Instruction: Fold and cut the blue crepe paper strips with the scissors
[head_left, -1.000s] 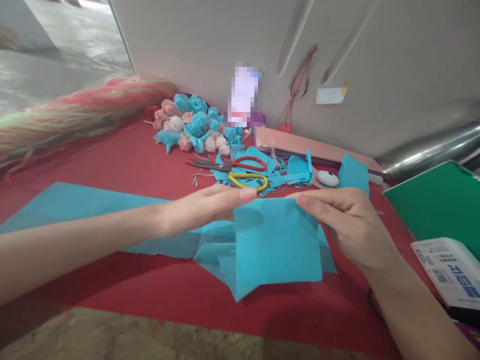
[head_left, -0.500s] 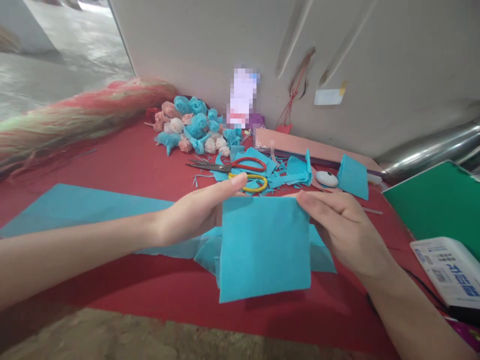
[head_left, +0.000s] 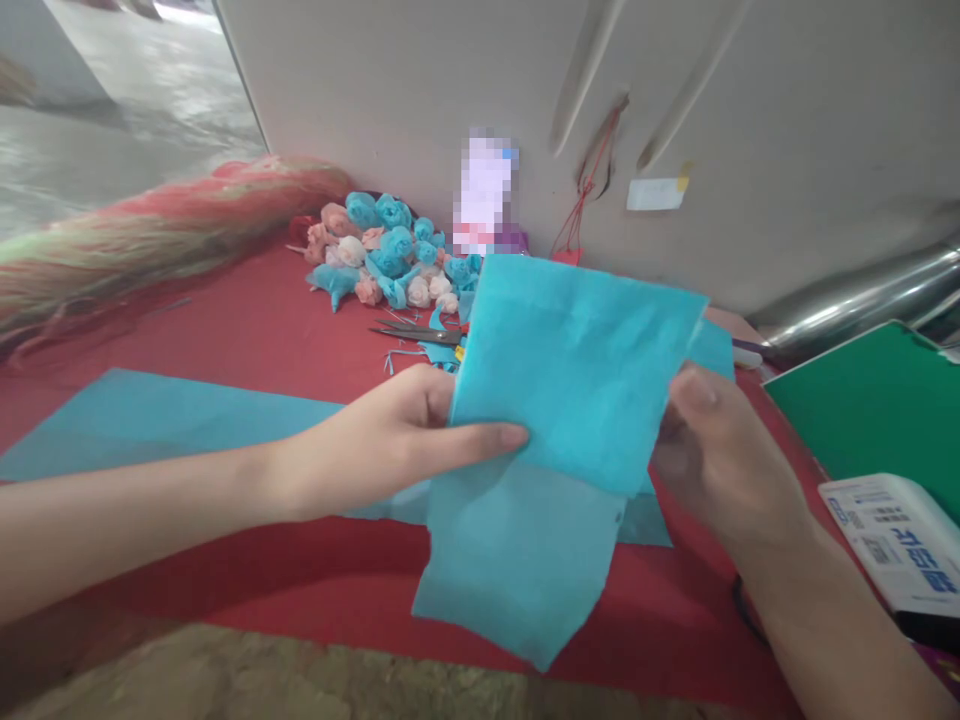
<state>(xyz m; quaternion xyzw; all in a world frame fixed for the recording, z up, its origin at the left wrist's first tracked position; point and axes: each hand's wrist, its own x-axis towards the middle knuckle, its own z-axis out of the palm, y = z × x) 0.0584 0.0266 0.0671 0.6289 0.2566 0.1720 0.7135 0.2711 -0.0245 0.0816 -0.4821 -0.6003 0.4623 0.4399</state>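
A folded blue crepe paper is held up in front of me, with a thinner single layer hanging from its lower part. My left hand grips its left edge, thumb lying across the front and fingers behind. At the right edge my right hand pinches the paper, its fingers partly hidden behind it. Beneath, a long blue sheet lies flat on the red tabletop. The scissors lie beyond the held paper, their handles mostly covered by it.
Blue, pink and white paper roses are piled at the back. A pixelated phone leans on the grey wall. Coloured fibre runs along the back left. On the right are a green board and a white box.
The folded paper has been raised and tilted, and a thin layer now hangs below. My left thumb has moved down onto its front. My right hand has shifted slightly right.
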